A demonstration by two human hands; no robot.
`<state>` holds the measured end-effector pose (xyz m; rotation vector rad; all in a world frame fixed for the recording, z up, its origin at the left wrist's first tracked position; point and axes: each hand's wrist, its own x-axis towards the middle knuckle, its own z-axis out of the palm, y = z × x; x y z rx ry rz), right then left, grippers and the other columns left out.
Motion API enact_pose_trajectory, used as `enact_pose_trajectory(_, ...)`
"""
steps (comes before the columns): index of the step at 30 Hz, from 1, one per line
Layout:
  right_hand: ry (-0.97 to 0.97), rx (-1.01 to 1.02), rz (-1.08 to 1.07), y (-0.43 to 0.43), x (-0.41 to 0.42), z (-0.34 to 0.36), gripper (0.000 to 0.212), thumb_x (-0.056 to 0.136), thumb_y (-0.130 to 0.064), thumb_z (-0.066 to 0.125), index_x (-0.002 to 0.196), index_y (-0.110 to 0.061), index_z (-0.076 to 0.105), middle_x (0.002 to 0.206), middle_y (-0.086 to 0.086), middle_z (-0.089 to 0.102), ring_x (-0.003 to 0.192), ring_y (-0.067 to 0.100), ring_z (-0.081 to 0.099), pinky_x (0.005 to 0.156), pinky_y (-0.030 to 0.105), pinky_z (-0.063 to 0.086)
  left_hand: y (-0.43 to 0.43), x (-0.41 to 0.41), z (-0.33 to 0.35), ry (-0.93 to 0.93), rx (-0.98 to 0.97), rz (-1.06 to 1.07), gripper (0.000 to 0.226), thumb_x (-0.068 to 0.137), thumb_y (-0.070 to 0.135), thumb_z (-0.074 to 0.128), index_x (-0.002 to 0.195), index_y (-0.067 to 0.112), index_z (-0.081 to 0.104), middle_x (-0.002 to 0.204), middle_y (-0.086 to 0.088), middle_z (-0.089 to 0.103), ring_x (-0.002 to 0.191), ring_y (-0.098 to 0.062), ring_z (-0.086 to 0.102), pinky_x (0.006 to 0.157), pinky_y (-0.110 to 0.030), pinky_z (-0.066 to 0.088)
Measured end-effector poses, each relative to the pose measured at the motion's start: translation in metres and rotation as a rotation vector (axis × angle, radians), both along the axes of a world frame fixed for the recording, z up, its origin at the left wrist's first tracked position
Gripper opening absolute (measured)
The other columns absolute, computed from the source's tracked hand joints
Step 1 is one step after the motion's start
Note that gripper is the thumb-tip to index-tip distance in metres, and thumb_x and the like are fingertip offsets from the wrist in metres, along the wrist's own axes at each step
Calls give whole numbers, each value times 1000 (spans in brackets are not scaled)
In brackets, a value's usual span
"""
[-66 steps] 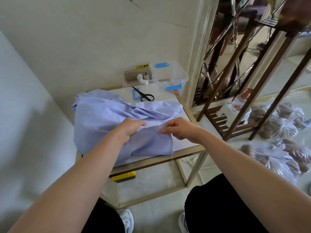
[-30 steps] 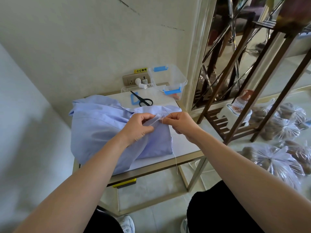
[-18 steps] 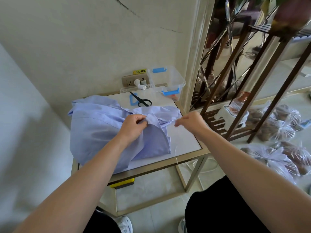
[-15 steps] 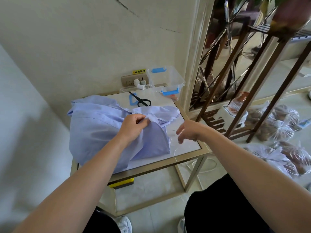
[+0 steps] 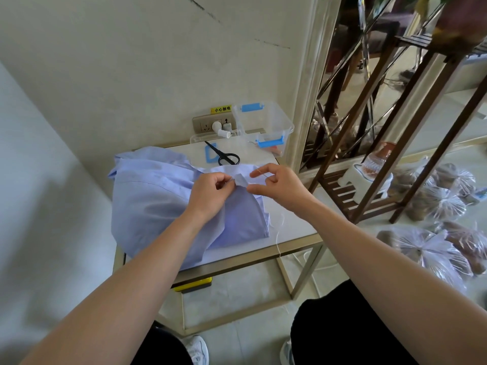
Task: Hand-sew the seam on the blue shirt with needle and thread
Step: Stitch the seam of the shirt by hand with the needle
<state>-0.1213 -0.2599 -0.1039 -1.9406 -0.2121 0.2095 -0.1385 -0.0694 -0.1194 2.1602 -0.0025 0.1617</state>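
Pinching a raised fold of the blue shirt (image 5: 158,201), the left hand (image 5: 209,192) has its fingers curled on the cloth. Just beside it, the right hand (image 5: 279,187) pinches the thread (image 5: 278,239) between thumb and forefinger; the needle is too fine to make out. The shirt lies heaped on the worktop (image 5: 295,225), with 1 pair of scissors (image 5: 225,156) behind it.

Shirt (image 5: 158,201) plain pale blue w/ lilac tint, no print. Thread (image 5: 278,234) white. Scissors (image 5: 224,157) black, beside a blue frame-shaped piece (image 5: 210,154). Box (image 5: 263,122) clear w/ bright blue latches (image 5: 270,141). Worktop (image 5: 292,225) white on top, frame dull gold. Wall label (image 5: 220,109) yellow w/ dark chars. Block (image 5: 193,282) under worktop yellow & black. Rack (image 5: 340,191) dark brown. Trousers (image 5: 342,325) black, shoes (image 5: 197,349) white
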Motion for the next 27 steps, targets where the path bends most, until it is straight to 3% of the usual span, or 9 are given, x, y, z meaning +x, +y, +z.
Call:
enact_pose_trajectory(6,-24,-5,18,14,4,-9,11,85,-20,76,84,-13,67,47,-11,28,48,9,26,53,23,26,3,1,-4,-47,-19,-51,21,96,27,60,84,13,71,79,-13,68,71,-22,57,73,-42,49)
enact_pose_trajectory(8,-11,34,-14,18,9,-13,10,87,-22,74,81,-17,67,53,0,37,58,17,36,65,27,35,5,1,-5,-55,-35,-72,25,95,35,58,85,16,70,77,-11,67,70,-23,56,70,-41,47)
enact_pose_trajectory(11,13,90,-34,23,15,-18,9,87,-24,73,82,-19,69,68,11,48,69,20,44,71,30,40,6,2,-6,-56,-81,-73,24,95,35,61,86,16,71,79,-6,68,71,-10,54,70,-33,45)
enact_pose_trajectory(16,42,123,-31,30,21,-26,11,88,-26,72,84,-17,68,72,13,49,67,19,40,59,23,33,6,9,-15,-62,-103,-26,23,95,34,62,87,16,75,83,2,71,86,-21,64,76,-34,48)
enact_pose_trajectory(22,36,158,-38,32,26,-36,10,88,-21,72,81,-16,68,62,8,35,50,8,28,48,13,26,7,16,-29,-88,-36,-10,27,97,34,59,86,14,74,77,-3,70,67,-19,57,66,-32,45)
enact_pose_trajectory(27,58,164,-42,33,26,-42,11,89,-15,71,79,-13,66,45,-13,34,43,3,29,46,9,26,5,15,-36,-110,5,-19,30,93,36,54,88,14,74,77,-5,70,74,-24,62,68,-37,47)
